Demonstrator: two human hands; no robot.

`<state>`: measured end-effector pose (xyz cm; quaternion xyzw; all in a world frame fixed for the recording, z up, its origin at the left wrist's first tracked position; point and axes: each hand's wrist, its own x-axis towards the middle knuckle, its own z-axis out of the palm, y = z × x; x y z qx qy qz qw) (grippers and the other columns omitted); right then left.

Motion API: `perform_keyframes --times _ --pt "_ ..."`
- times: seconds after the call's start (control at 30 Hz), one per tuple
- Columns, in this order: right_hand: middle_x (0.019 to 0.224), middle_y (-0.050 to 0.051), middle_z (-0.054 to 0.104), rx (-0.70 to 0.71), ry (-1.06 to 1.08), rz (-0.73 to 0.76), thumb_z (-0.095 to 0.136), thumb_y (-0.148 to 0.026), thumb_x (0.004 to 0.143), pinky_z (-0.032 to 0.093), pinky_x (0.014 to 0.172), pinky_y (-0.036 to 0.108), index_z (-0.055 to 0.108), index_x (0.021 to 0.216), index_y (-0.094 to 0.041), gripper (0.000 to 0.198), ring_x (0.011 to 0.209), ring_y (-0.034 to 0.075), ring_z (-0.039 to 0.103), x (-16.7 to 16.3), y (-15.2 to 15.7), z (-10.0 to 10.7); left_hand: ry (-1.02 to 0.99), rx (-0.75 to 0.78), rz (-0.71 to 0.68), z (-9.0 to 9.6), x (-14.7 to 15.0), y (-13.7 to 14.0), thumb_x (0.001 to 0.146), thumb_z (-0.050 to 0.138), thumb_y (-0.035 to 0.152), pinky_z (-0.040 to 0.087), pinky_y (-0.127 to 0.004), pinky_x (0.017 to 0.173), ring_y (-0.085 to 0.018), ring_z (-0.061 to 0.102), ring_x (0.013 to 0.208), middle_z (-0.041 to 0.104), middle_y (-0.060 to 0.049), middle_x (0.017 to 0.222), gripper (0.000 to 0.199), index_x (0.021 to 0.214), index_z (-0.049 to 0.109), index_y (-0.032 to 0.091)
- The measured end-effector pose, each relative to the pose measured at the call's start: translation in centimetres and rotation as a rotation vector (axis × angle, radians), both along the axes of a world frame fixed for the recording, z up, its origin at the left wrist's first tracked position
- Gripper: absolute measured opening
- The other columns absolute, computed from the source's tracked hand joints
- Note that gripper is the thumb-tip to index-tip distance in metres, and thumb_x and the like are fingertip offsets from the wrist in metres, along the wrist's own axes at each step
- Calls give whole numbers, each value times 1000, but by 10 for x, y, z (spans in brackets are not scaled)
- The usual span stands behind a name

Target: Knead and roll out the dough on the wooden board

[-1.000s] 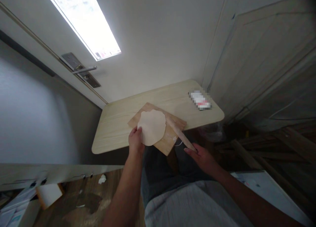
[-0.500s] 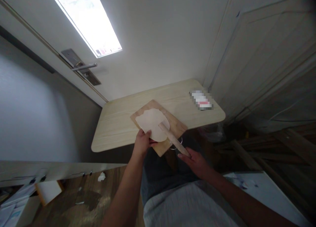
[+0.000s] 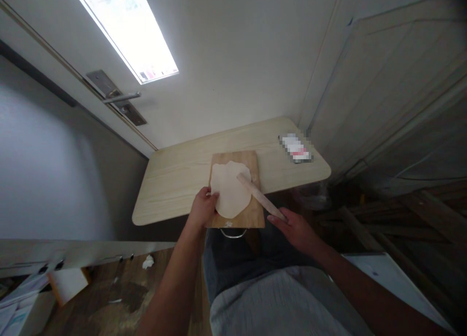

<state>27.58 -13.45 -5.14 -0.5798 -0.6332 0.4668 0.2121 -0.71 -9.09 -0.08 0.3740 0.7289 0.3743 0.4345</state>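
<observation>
The thin, pale, uneven round of dough (image 3: 229, 195) lies on a rectangular brown wooden board (image 3: 254, 216), whose near end juts past the rounded pale-wood desk (image 3: 175, 175). The person's right hand (image 3: 295, 227) has its fingers closed around the near end of a light wooden rolling pin (image 3: 261, 199); the far tip reaches over the dough, and I can't tell whether it presses down. At the board's left edge is the left hand (image 3: 203, 207), thumb by the dough's rim; its other fingers are partly hidden, so I can't tell whether they grip anything. A curved metal handle (image 3: 234, 236) shows below the board. Blurred blocks mask a flat pale object (image 3: 296, 148) on the desk's right side.
</observation>
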Motion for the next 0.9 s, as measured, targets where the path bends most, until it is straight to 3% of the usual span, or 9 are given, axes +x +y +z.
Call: perform_keyframes --times 0.2,0.4,0.63,0.77,0.9 --pt "65 -3 54 -11 27 -14 48 -66 88 33 54 25 53 76 -21 46 59 14 49 -9 4 -10 -85 112 121 -20 9 -6 79 61 29 48 -23 48 -13 58 53 63 1 67 17 92 59 18" --pt "68 -2 58 29 19 -42 51 -61 87 36 57 25 55 76 -21 42 63 14 52 -22 19 -3 -112 74 163 -20 17 -9 84 58 29 51 -24 48 -15 62 60 65 -2 79 17 98 57 19" --pt "79 1 67 40 59 -71 53 -57 87 43 65 27 63 92 -20 39 72 18 60 -20 36 4 -167 -25 17 -5 26 -7 87 55 24 55 -29 50 -16 65 54 64 1 67 10 95 51 20" --pt "67 -2 59 57 5 -54 52 -61 87 39 58 26 57 79 -21 41 64 15 55 -12 24 4 -2 -97 -103 -4 23 -7 91 49 28 46 -25 43 -17 61 42 61 2 54 10 97 51 20" --pt "61 -4 52 49 -61 -7 52 -61 88 35 55 26 56 77 -22 41 59 14 52 -3 7 10 314 -72 -211 -7 13 -9 91 47 37 42 -25 46 -17 60 44 63 -1 54 20 83 56 21"
